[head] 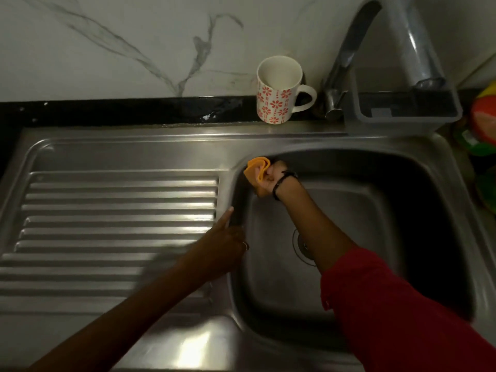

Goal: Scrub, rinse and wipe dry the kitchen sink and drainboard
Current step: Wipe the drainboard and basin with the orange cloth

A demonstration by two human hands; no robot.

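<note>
Two arms reach in from the lower edge of the view; the right arm wears a red sleeve [397,312], loose and softly creased, ending partway along the forearm with a slightly uneven hem; below it the forearm is bare; at the right wrist sits a thin black band [281,183], looped close to the right hand [268,178]; the left arm shows no sleeve at all; the left hand [228,245] carries a slim, pale ring [245,246] on one of its fingers [225,216].
</note>
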